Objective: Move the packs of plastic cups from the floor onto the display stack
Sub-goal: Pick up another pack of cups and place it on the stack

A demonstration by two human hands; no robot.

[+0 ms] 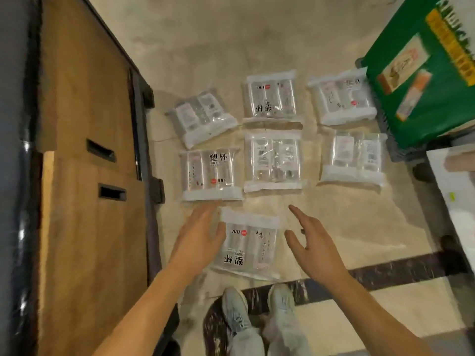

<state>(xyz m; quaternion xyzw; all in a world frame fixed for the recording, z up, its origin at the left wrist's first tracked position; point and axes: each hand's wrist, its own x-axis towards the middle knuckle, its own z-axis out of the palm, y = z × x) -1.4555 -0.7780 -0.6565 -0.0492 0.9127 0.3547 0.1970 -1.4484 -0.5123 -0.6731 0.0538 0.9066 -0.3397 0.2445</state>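
Fingers (pixel 203 214) of the left hand (pixel 198 237) are being held straight and close together, and the thumb is being laid against the left edge of the nearest pack (pixel 248 244). The right hand (pixel 312 250) is being held spread, thumb well out from the fingers, just beside the right edge of that pack and apart from it. The nearest pack is lying flat on the floor (pixel 257 34) between the two hands, just ahead of a pair of pale shoes (pixel 235 312).

Six more packs are lying flat on the floor beyond the hands, in two rows of three. The near row is being made up by the near left pack (pixel 210 173), the near middle pack (pixel 273 161) and the near right pack (pixel 353 156). Behind them are lying the far left pack (pixel 203 115), turned askew, the far middle pack (pixel 271 97) and the far right pack (pixel 340 97).

Tall brown boxes (pixel 90 150) are standing to the left of the packs. A green box (pixel 424 73) is standing at the far right, just beside the far right pack. A dark stripe (pixel 385 272) is running across the floor under the shoes.
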